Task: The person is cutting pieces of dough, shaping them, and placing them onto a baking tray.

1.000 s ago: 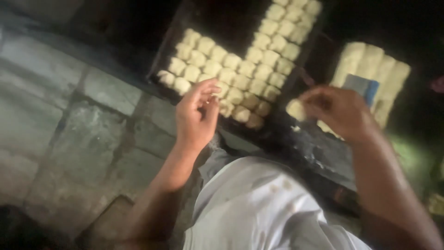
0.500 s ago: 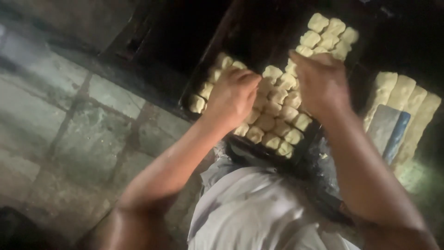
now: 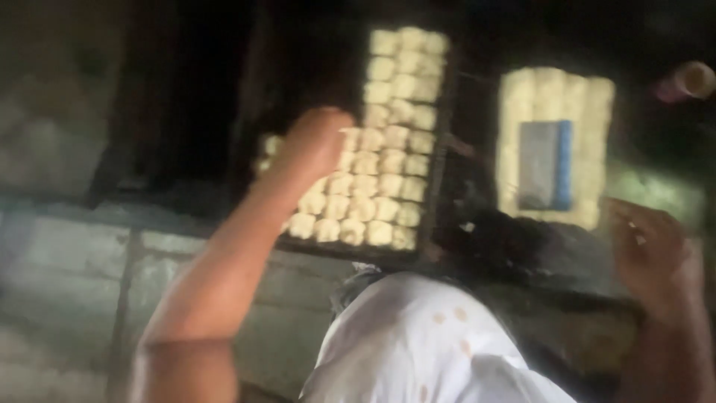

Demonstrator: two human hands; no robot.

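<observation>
A dark baking tray (image 3: 440, 142) holds rows of several pale dough pieces (image 3: 388, 149). My left hand (image 3: 317, 142) reaches over the tray's near left part, above the dough; blur hides whether its fingers hold anything. My right hand (image 3: 652, 250) hangs off to the right, below a slab of pale dough (image 3: 589, 119) with a flat grey and blue tool (image 3: 547, 164) lying on it. Its fingers are curled, and I cannot tell if something is in them.
A stone-tiled floor (image 3: 67, 261) spreads to the left and front. My white-clothed knee (image 3: 418, 343) fills the lower middle. A pinkish round object (image 3: 690, 80) sits at the far right. The background is dark.
My right hand has left the tray and dropped to the right. The left hand has stayed over the dough rows. The view has swung, bringing the tray upright.
</observation>
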